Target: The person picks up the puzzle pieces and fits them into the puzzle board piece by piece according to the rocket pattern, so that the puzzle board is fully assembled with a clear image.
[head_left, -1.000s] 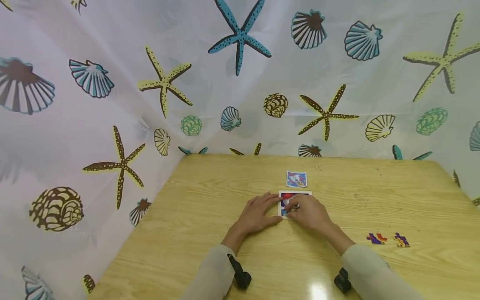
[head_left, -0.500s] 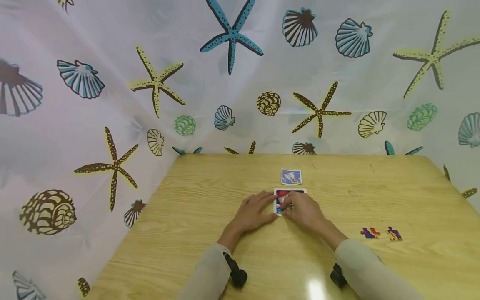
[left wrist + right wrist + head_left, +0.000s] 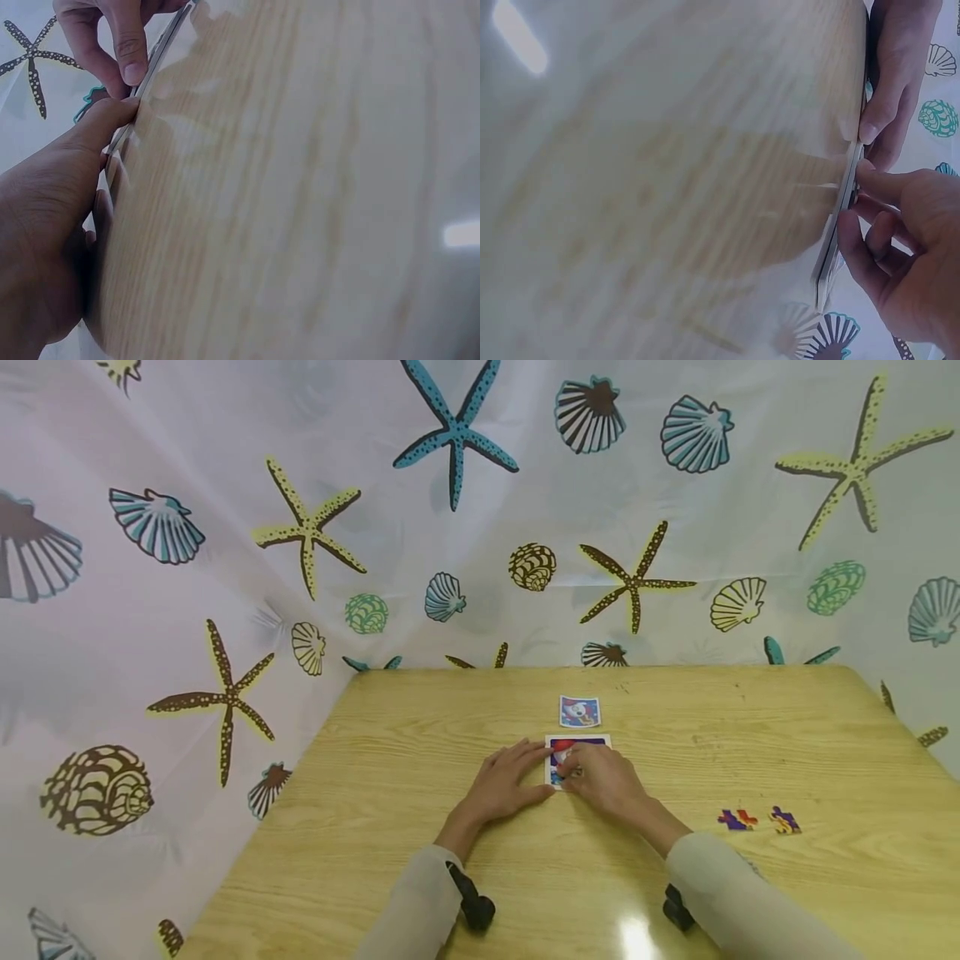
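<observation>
A small jigsaw puzzle (image 3: 557, 760) in a white-bordered tray lies flat on the table, its picture showing red, white and blue. My left hand (image 3: 504, 785) rests on the table at its left side, fingers extended, fingertips and thumb touching the tray's left edge. Over the tray's right part, my right hand (image 3: 606, 781) has its fingers curled and pinches a small puzzle piece, mostly hidden by the fingers. In the right wrist view, a dark sliver of the puzzle piece (image 3: 856, 193) shows between thumb and finger, close above the tray (image 3: 826, 266).
A picture card (image 3: 580, 712) lies just beyond the tray. Two loose jigsaw pieces, one purple and red (image 3: 737, 819) and one purple and yellow (image 3: 784, 820), lie to the right on the wooden table (image 3: 420, 718). A shell-patterned curtain (image 3: 375, 485) borders the table.
The head view has shifted slightly, so everything sits a little further left in it. Both hands stay at the tray; the right fingers move only slightly.
</observation>
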Available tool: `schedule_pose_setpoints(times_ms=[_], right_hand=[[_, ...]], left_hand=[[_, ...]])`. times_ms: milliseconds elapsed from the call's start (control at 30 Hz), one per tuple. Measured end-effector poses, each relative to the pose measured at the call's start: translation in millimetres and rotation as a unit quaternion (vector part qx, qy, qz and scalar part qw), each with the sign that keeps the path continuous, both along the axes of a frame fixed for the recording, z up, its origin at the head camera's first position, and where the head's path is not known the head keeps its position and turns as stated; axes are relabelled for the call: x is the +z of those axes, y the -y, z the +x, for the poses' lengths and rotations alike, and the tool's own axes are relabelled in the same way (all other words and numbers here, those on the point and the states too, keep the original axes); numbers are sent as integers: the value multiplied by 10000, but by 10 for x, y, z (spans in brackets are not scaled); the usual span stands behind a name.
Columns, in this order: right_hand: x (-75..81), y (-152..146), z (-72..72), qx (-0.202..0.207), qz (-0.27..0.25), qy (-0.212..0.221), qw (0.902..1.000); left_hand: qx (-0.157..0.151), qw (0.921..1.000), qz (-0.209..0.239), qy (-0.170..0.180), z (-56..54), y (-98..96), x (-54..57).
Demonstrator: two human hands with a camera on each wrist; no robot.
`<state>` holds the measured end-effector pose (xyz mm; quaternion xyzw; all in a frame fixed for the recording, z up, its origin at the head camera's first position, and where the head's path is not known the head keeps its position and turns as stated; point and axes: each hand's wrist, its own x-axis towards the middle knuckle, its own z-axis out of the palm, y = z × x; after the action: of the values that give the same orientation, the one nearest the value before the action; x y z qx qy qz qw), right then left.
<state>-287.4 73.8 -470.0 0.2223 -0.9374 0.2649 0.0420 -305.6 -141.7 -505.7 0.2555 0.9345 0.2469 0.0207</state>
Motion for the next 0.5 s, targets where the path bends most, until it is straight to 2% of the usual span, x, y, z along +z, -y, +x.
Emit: schedule_pose_setpoints(times_ms=[333,500], right_hand=[[-15,14,-17,0,60,-18,10000],[-13,16,-11,-1,29,170,9999]], left_hand=[[-29,9999,113,70,-13,8,5],[-39,9999,99,22,-40,18,-55]])
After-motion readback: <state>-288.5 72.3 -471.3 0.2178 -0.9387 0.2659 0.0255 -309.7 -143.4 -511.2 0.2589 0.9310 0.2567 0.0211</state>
